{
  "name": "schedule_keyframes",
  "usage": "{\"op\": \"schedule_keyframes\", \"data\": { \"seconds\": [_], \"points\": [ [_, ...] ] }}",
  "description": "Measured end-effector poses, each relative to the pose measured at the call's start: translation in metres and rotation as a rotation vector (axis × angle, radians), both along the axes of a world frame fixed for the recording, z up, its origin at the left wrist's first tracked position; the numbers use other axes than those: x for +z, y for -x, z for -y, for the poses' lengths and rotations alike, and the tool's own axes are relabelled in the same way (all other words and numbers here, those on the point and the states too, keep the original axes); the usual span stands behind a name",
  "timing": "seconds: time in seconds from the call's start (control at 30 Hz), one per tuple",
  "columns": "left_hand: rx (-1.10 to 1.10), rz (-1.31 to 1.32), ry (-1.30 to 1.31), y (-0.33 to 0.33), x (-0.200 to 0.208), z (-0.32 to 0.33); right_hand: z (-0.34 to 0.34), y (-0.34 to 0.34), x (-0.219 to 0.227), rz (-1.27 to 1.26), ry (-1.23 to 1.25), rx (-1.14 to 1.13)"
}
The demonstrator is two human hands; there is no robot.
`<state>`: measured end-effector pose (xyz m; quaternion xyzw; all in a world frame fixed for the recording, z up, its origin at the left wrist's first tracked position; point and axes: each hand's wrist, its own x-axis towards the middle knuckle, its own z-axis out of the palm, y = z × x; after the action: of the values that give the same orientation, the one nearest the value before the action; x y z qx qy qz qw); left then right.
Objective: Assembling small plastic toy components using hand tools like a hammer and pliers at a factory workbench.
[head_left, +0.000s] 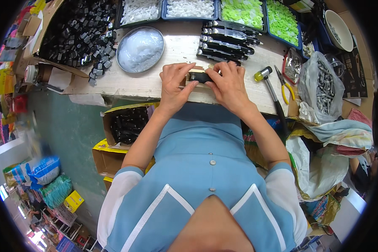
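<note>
Blue clothing [189, 147] with a white-edged collar lies nearest the head camera, and beyond it a black part [200, 77] sits at the front of the table [178, 48]. Right hand [230, 86] pinches its right end; left hand [175, 86] curves loosely about the other, though I cannot tell whether it grips. Behind stand a dish [140, 49] and more black pieces [227, 42].

I'm in a small-parts workshop, going by the worn table [180, 46] before me, where trays [190, 19] brim with white bits [190, 8] and green bits [241, 14] beside a cardboard box [67, 68] heaped with black pieces [82, 33]. To my right I have a hammer [272, 90], pliers [282, 82] and a clear bag [321, 84] of metal parts. Down on my left, opened cartons [107, 161] are stacked above a green floor [63, 122].
</note>
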<state>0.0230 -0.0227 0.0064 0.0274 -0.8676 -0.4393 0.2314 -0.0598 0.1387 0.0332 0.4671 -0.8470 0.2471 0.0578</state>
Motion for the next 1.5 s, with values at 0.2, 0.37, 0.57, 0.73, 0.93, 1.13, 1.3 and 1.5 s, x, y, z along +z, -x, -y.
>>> {"op": "schedule_keyframes", "data": {
  "seconds": [0.2, 0.37, 0.57, 0.73, 0.93, 1.13, 1.3, 1.5],
  "points": [
    [-0.090, 0.034, 0.103, 0.006, 0.005, 0.004, 0.001, -0.003, -0.007, -0.010, -0.035, -0.014],
    [-0.161, 0.049, 0.291, 0.013, 0.015, 0.006, -0.016, 0.003, -0.002, 0.064, 0.083, -0.043],
    [-0.332, 0.054, 0.594, 0.016, 0.022, 0.010, -0.104, 0.023, -0.009, -0.204, -0.147, -0.603],
    [-0.399, 0.031, 0.645, 0.019, 0.022, 0.011, -0.127, 0.023, -0.027, -0.144, -0.223, -0.526],
    [-0.468, 0.080, 0.748, 0.024, 0.029, 0.006, -0.088, -0.013, 0.029, 0.210, 0.108, -0.293],
    [-0.500, 0.078, 0.813, 0.026, 0.031, 0.006, -0.066, -0.017, 0.033, 0.160, -0.172, -0.216],
    [-0.502, 0.096, 0.833, 0.028, 0.034, 0.005, -0.053, -0.023, 0.067, 0.085, 0.098, -0.222],
    [-0.502, 0.070, 0.784, 0.026, 0.032, 0.005, -0.052, -0.017, 0.051, 0.103, -0.109, -0.231]
  ]
}}
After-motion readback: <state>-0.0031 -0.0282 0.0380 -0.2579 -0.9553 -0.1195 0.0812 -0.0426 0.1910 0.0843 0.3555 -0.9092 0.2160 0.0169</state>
